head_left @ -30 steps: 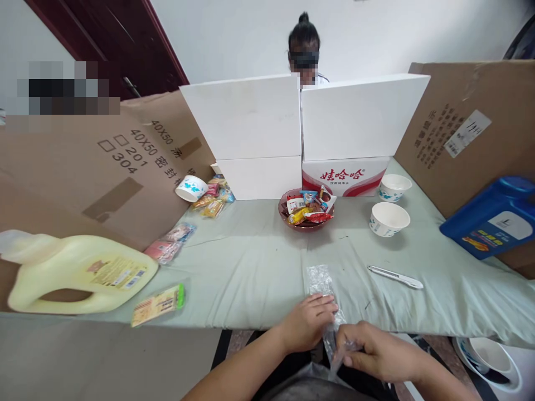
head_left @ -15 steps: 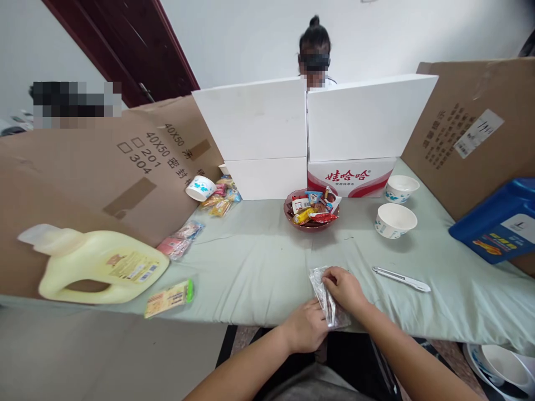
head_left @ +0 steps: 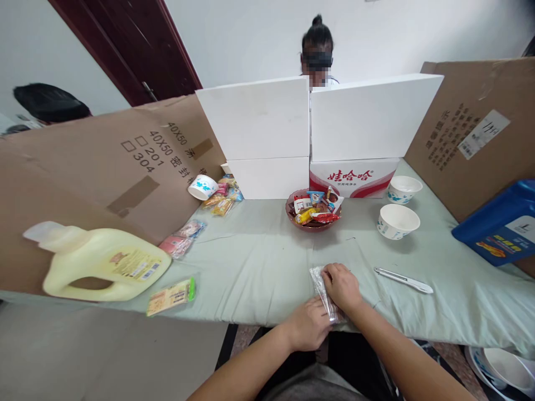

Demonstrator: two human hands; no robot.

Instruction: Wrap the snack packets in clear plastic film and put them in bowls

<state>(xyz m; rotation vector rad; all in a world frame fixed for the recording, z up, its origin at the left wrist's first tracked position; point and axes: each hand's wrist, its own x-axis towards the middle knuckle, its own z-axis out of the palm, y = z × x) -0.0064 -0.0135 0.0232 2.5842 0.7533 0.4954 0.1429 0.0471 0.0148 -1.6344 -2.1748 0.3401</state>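
A clear, shiny plastic packet (head_left: 318,282) lies at the table's front edge between my hands; what it contains is hard to make out. My left hand (head_left: 310,326) is closed on its lower left side, fingers partly tucked beneath it. From above, my right hand (head_left: 341,285) grips the packet's upper right part with curled fingers. To the right of my right hand a white utility knife (head_left: 403,280) rests on the cloth. Beyond my hands stands a pink glass bowl (head_left: 314,227) heaped with wrapped snacks (head_left: 308,215).
White boxes (head_left: 267,128) form a wall at the back, with a person behind it. Two paper bowls (head_left: 398,221) stand right, near a blue jug (head_left: 497,228). A yellow detergent bottle (head_left: 104,262), snack packets (head_left: 179,245) and a green-topped packet (head_left: 171,297) lie left. Cardboard panels (head_left: 83,172) flank the table.
My right hand has turned and curled further over the packet, covering more of it. My left hand stays at its lower side. The view has shifted slightly.
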